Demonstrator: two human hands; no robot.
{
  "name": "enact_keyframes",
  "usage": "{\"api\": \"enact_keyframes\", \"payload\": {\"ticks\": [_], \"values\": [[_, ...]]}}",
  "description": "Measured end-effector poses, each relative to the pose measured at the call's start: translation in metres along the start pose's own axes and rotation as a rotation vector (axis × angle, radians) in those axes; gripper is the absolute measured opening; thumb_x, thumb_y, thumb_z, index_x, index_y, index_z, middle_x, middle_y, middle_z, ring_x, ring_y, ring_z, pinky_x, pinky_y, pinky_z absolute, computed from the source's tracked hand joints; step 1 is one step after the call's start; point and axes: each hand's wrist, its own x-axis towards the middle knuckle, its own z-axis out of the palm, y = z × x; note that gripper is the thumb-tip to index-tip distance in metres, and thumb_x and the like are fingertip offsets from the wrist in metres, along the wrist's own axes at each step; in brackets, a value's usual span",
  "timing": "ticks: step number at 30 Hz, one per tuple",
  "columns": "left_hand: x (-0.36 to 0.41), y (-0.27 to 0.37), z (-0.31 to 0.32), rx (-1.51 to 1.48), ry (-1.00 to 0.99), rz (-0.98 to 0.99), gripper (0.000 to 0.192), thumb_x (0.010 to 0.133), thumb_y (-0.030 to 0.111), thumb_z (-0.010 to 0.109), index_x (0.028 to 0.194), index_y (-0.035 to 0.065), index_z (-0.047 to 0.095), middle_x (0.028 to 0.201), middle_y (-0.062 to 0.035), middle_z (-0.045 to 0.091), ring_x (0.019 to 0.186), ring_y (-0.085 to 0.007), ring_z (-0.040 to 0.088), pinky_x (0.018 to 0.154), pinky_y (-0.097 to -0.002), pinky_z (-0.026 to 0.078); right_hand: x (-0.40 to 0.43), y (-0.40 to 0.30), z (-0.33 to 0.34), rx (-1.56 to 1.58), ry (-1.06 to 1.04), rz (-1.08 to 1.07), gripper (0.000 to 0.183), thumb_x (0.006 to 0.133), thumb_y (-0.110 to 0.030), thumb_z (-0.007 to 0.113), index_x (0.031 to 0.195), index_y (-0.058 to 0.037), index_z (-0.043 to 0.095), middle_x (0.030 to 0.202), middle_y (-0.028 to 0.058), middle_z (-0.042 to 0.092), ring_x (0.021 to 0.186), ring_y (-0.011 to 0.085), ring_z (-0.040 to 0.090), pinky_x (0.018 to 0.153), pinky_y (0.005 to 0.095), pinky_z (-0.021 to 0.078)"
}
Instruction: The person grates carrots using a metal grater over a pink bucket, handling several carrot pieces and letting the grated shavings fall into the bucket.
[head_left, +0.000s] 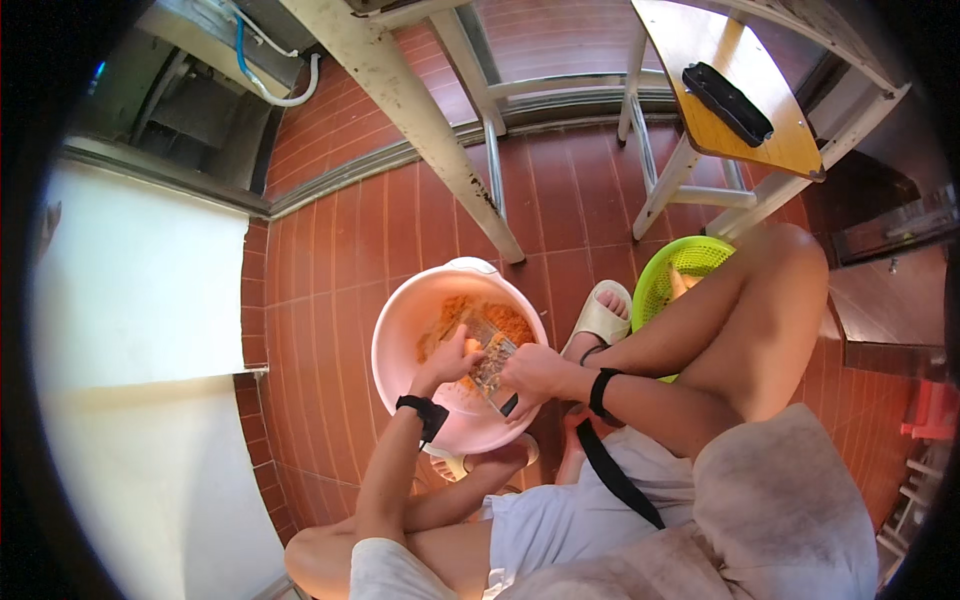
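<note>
Over a pink plastic basin (386, 337) on the floor, my left hand (451, 358) grips an orange piece, likely carrot (472, 346), pressing it against a metal grater (495, 358). The grater slants down into the basin. My right hand (534, 375) is closed around the upper end of the grater, near its dark edge, at the basin's right rim. Finely grated orange shreds (510, 322) lie heaped in the basin, and some cling to the grater's face.
A green plastic colander (643, 289) with several pale orange roots (677, 283) stands right of the basin, partly behind my leg. A wooden-topped stool (780, 154) holds a black tray (727, 103). A white table leg (480, 199) rises beyond the basin; a white panel (150, 270) is at left.
</note>
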Motion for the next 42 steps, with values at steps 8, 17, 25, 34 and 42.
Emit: {"api": "enact_keyframes", "payload": {"ticks": [8,17,25,34,42], "values": [[-0.001,0.017,-0.003,-0.117,-0.073,0.015,0.047,0.094,0.033,0.071,0.121,0.0043,0.046,0.104,-0.0288,0.070,0.093,-0.0452,0.071,0.083,-0.0507,0.054,-0.003,0.000,0.000,0.004,-0.011,0.026,0.073,0.063,-0.074,0.080,0.070,-0.0020,0.075,0.068,0.0173,0.070,0.070,0.0363,0.072,0.068,0.0434,0.0577],[0.001,0.005,0.009,0.066,0.141,-0.035,0.048,0.096,0.036,0.069,0.125,0.0042,0.049,0.110,-0.0289,0.070,0.102,-0.0477,0.069,0.091,-0.0522,0.052,-0.002,0.002,0.002,0.016,0.023,0.006,0.074,0.063,-0.077,0.078,0.069,-0.0030,0.075,0.067,0.0177,0.069,0.069,0.0358,0.072,0.067,0.0437,0.0580],[0.004,0.011,0.010,0.071,0.094,-0.017,0.048,0.097,0.035,0.067,0.128,0.0039,0.048,0.113,-0.0290,0.070,0.106,-0.0472,0.068,0.091,-0.0528,0.052,-0.002,0.000,0.001,-0.017,0.000,0.032,0.075,0.063,-0.076,0.078,0.069,-0.0014,0.075,0.064,0.0170,0.068,0.067,0.0358,0.072,0.065,0.0434,0.0581],[0.008,0.008,0.012,-0.104,0.049,0.047,0.043,0.095,0.036,0.071,0.122,0.0084,0.050,0.111,-0.0269,0.069,0.105,-0.0453,0.068,0.091,-0.0503,0.052,-0.002,0.000,0.002,0.002,0.009,0.036,0.074,0.063,-0.075,0.078,0.066,-0.0019,0.073,0.064,0.0183,0.068,0.065,0.0368,0.071,0.064,0.0448,0.0576],[0.009,-0.001,0.005,0.029,0.092,-0.017,0.043,0.097,0.033,0.068,0.123,0.0053,0.047,0.111,-0.0303,0.069,0.105,-0.0485,0.067,0.091,-0.0525,0.052,-0.001,-0.002,-0.002,0.014,0.039,0.018,0.074,0.062,-0.075,0.079,0.068,-0.0019,0.074,0.065,0.0179,0.068,0.066,0.0361,0.071,0.065,0.0451,0.0576]]}}
